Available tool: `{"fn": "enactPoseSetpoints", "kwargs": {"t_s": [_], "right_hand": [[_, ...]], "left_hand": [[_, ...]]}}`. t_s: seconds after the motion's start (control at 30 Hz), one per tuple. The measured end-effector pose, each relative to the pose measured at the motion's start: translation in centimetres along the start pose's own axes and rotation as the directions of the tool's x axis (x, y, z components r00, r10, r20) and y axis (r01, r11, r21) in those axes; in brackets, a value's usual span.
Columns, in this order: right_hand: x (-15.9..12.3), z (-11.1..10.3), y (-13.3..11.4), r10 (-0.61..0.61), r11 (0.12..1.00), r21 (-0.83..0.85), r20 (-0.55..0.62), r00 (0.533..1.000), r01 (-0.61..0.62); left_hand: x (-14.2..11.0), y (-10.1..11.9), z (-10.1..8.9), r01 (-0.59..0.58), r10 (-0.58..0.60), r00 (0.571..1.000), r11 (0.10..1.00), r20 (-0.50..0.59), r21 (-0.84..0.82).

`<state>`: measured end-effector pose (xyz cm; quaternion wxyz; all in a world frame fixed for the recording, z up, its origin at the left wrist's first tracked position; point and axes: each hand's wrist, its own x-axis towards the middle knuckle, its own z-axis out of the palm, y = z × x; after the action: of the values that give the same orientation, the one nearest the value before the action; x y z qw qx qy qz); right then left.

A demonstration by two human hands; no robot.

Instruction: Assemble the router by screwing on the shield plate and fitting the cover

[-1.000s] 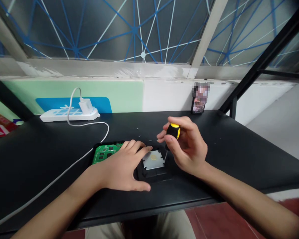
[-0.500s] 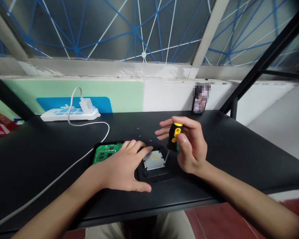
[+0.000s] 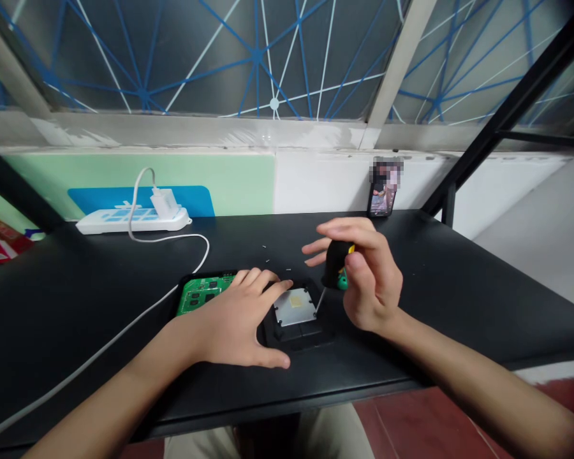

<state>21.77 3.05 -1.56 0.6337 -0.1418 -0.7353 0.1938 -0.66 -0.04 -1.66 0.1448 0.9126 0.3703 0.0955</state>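
My left hand (image 3: 239, 319) lies flat, fingers together, on a black device (image 3: 296, 335) and its green circuit board (image 3: 198, 294), pinning them to the black desk (image 3: 76, 299). A silver metal plate (image 3: 294, 306) sits on the device just right of my fingertips. My right hand (image 3: 363, 274) grips the black and yellow handle of a screwdriver (image 3: 337, 264), thumb and forefinger wrapped round it, other fingers spread. The thin shaft slants down to the plate's right edge.
A white power strip (image 3: 134, 220) with a charger stands at the back left; its white cable (image 3: 124, 331) runs across the desk to the front left. A phone (image 3: 381, 196) leans on the back wall. Tiny screws (image 3: 266, 260) lie behind the device. Red packaging (image 3: 0, 245) is far left.
My right hand has turned on the screwdriver handle, its fingers moving over the yellow cap. The left hand and the device have stayed still.
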Motion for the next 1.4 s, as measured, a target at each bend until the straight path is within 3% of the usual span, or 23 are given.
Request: {"fn": "enactPoseSetpoints", "kwargs": {"t_s": [0.1,0.3,0.47,0.53,0.8,0.97,1.17,1.3,1.4], "right_hand": [[0.0,0.1,-0.5,0.058,0.998,-0.002,0.017,0.998,-0.058],[0.2,-0.2,-0.4,0.039,0.996,-0.078,0.019,0.999,-0.037],[0.7,-0.5,0.4,-0.173,0.948,-0.276,-0.022,0.985,0.161],[0.7,-0.5,0.5,-0.196,0.943,-0.274,-0.004,0.981,0.187],[0.4,-0.3,-0.7,0.032,0.997,-0.075,0.010,0.999,-0.031],[0.4,-0.3,-0.1,0.046,0.997,-0.066,0.009,0.999,-0.045],[0.7,-0.6,0.9,-0.096,0.984,-0.158,-0.051,0.994,0.087],[0.5,-0.3,0.3,0.004,1.000,-0.013,-0.021,1.000,-0.005],[0.3,-0.2,-0.2,0.061,0.997,-0.054,0.002,0.998,-0.061]], "left_hand": [[0.0,-0.1,0.1,-0.001,0.001,1.000,1.000,-0.013,-0.006],[-0.1,-0.1,0.1,-0.006,0.006,1.000,1.000,-0.012,-0.007],[-0.1,0.0,0.0,-0.013,0.013,1.000,1.000,-0.022,-0.022],[-0.1,0.1,0.0,-0.012,0.012,1.000,1.000,-0.017,-0.025],[-0.1,0.0,0.0,-0.013,0.012,1.000,1.000,-0.022,-0.016],[0.0,0.0,0.0,-0.010,0.010,1.000,1.000,0.003,0.013],[0.0,0.0,-0.1,-0.005,0.005,1.000,1.000,0.012,0.008],[0.0,0.0,-0.1,-0.012,0.012,1.000,1.000,-0.007,0.001],[0.0,-0.1,0.0,-0.019,0.018,1.000,1.000,-0.020,-0.012]]}}
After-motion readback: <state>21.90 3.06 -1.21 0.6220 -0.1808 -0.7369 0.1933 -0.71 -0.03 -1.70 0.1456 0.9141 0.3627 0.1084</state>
